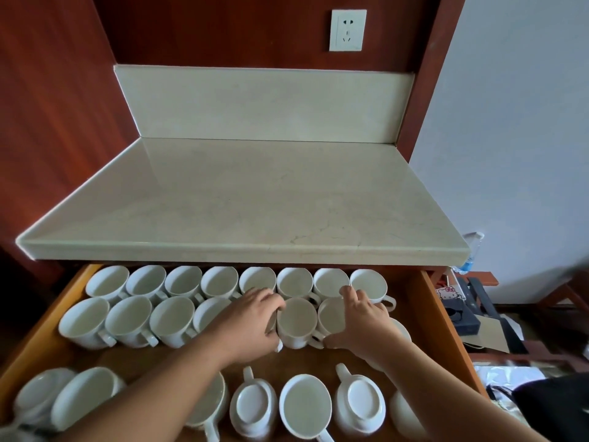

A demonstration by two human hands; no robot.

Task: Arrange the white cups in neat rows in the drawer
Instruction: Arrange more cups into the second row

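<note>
An open wooden drawer [436, 317] holds many white cups. A back row of several upright cups [183, 280] runs under the counter edge. In the second row stand several more cups [127, 320]. My left hand [251, 320] covers and grips a second-row cup, mostly hidden beneath it. My right hand [363, 320] is curled around another second-row cup [331, 314]. Between my hands stands one upright cup [296, 320]. Near the front edge lie loose cups, some upside down [253, 406], one upright [306, 406].
A cream stone counter [248, 199] overhangs the back of the drawer. A wall socket [347, 30] sits above it. To the right, on the floor, lie boxes, papers and a water bottle [471, 253]. Red-brown wooden panels flank the counter.
</note>
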